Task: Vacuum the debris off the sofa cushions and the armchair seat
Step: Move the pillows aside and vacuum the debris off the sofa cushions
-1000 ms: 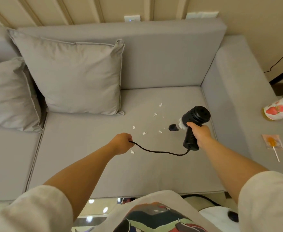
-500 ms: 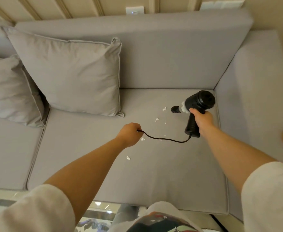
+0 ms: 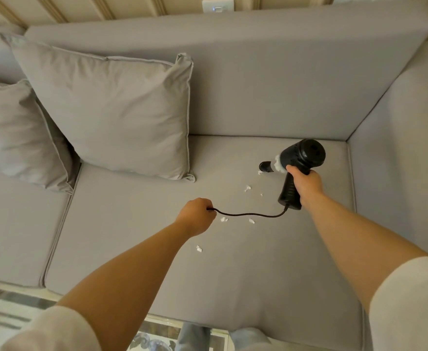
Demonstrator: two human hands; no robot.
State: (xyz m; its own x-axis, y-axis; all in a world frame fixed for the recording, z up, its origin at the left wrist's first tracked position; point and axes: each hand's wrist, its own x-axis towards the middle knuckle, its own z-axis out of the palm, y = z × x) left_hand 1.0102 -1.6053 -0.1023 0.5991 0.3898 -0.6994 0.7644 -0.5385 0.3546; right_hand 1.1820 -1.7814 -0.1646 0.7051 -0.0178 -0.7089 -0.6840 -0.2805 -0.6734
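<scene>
A: Item one, the seat?

B: Grey sofa seat cushion [image 3: 233, 274], right-hand section, running up to the backrest [image 3: 271, 79] at its rear edge and the armrest [image 3: 405, 153] along its right edge.

A: Tool?

B: Black handheld vacuum [image 3: 300, 168], pistol-shaped, held over the rear right corner of the cushion. Nozzle [image 3: 265, 166] points left and sits low, just beside a white scrap at its tip (whether it touches the fabric, I cannot tell).

A: Hands?

B: Right hand [image 3: 306, 184] has its fingers wrapped round the vacuum's handle. Left hand [image 3: 196, 216] is curled into a fist, with the black cord [image 3: 251, 214] pinched in it; the cord sags in a shallow curve across to the base of the handle.

A: Debris?

B: White paper scraps [image 3: 247, 188], several, scattered on the cushion between its middle and the rear right corner. One lies just beside the left knuckles, one under the cord, one nearer the front edge below the left wrist.

A: Other stock?

B: Large grey throw pillow [image 3: 121, 115] leaning on the backrest at the cushion's rear left corner; a second pillow [image 3: 10, 133] on the neighbouring cushion to the left. White wall switch [image 3: 218, 5] above the backrest.
</scene>
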